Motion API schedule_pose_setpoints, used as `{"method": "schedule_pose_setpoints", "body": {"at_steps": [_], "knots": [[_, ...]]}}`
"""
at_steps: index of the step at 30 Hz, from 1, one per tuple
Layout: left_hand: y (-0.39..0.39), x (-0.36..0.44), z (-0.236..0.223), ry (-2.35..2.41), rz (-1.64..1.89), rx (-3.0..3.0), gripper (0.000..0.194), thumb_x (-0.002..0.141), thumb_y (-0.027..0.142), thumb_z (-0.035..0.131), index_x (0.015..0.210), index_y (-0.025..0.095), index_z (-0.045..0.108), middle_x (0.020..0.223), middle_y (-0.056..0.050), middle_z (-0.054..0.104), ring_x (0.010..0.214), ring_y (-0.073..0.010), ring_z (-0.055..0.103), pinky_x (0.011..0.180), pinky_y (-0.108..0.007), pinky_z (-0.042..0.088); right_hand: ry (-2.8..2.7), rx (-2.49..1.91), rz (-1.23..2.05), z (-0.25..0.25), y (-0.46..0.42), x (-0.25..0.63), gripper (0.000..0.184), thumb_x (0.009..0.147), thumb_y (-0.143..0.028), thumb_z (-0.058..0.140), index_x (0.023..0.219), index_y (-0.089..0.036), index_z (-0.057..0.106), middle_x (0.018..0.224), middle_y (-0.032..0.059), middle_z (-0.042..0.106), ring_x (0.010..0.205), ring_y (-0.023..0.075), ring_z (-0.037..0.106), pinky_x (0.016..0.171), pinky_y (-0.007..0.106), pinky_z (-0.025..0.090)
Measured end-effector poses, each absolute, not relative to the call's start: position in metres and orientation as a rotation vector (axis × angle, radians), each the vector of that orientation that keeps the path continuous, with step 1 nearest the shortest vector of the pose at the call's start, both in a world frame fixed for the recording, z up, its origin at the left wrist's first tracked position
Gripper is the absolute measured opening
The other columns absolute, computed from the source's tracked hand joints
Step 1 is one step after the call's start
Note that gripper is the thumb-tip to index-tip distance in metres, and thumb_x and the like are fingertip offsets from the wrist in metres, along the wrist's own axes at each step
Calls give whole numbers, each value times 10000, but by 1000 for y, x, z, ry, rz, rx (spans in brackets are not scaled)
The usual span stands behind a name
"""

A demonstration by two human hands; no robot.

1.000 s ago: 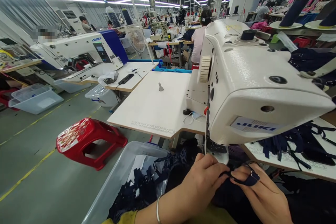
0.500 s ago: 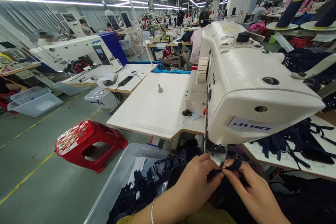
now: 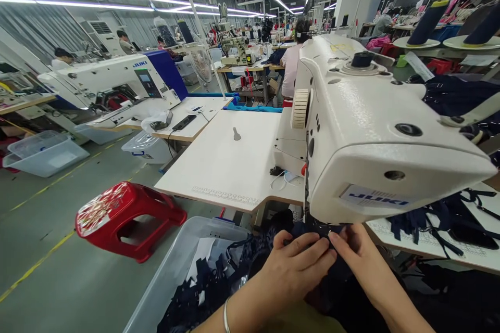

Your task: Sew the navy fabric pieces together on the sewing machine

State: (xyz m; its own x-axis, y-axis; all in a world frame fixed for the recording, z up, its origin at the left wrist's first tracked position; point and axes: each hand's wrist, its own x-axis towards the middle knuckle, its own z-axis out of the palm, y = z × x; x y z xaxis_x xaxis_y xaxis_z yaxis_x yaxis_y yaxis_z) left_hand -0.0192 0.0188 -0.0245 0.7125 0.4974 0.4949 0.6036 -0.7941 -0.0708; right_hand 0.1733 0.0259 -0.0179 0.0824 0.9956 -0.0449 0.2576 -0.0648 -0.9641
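Right under the head of a white JUKI sewing machine, both my hands are close together on dark navy fabric. My left hand, with a silver bangle at the wrist, lies over the cloth, its fingers curved and pressed together on it. My right hand pinches the fabric between thumb and fingers, the thumb tip almost touching the left fingertips. The strap within the grip and the needle area are mostly hidden by my fingers and the machine head.
A clear plastic bin of navy straps stands at my left, beside a red stool. A grey metal piece lies on the white table. More navy straps lie on the right-hand table. A co-worker sits ahead.
My hands have brought the navy strap in under the machine head. The strap's metal ring no longer shows. The left fingers have spread forward over the cloth; the view has shifted slightly.
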Motion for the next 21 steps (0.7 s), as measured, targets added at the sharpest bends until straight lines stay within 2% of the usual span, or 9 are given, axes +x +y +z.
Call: {"method": "schedule_pose_setpoints", "body": {"at_steps": [2, 5, 9, 13, 17, 21], "knots": [[20, -18, -26, -898, -668, -2687, 362, 960, 220, 516, 1319, 270, 524, 1341, -9, 562, 1272, -181, 453, 953, -300, 384, -1223, -1433, 1157, -20, 29, 175, 421, 825, -521, 590, 1136, -257, 487, 1053, 42, 635, 950, 190, 618, 869, 294, 506], [19, -13, -25, -941, -682, -2649, 358, 969, 217, 494, 1322, 271, 523, 1370, 10, 539, 1265, -171, 452, 933, -304, 372, -1235, -1441, 1134, -26, 35, 182, 389, 853, -535, 542, 1112, -245, 536, 1130, 69, 638, 1066, 217, 594, 948, 325, 468], [20, -6, -22, -995, -764, -2568, 294, 969, 257, 510, 1254, 279, 579, 1331, 32, 572, 1220, -154, 489, 937, -300, 345, -1392, -1502, 978, -31, 47, 193, 368, 846, -515, 523, 1039, -217, 621, 1108, 106, 671, 1107, 271, 591, 967, 392, 456], [22, -1, -15, -1061, -774, -2539, 295, 970, 362, 508, 1228, 250, 596, 1248, 7, 618, 1185, -167, 516, 929, -306, 328, -1587, -1551, 765, -27, 63, 195, 295, 820, -396, 498, 975, -216, 674, 1001, 101, 720, 1128, 321, 587, 980, 475, 438], [23, 4, -9, -1118, -800, -2527, 339, 967, 393, 498, 1229, 199, 592, 1167, -13, 641, 1155, -171, 527, 894, -314, 323, -1734, -1473, 618, -25, 73, 194, 262, 814, -286, 453, 898, -221, 693, 980, 97, 735, 1091, 315, 620, 974, 477, 453], [23, 9, -8, -1156, -809, -2510, 367, 951, 376, 506, 1246, 172, 581, 1187, -36, 624, 1141, -189, 525, 881, -335, 322, -1780, -1463, 379, -30, 79, 195, 234, 822, -284, 451, 852, -238, 678, 913, 101, 737, 1069, 321, 633, 931, 479, 481]]}}
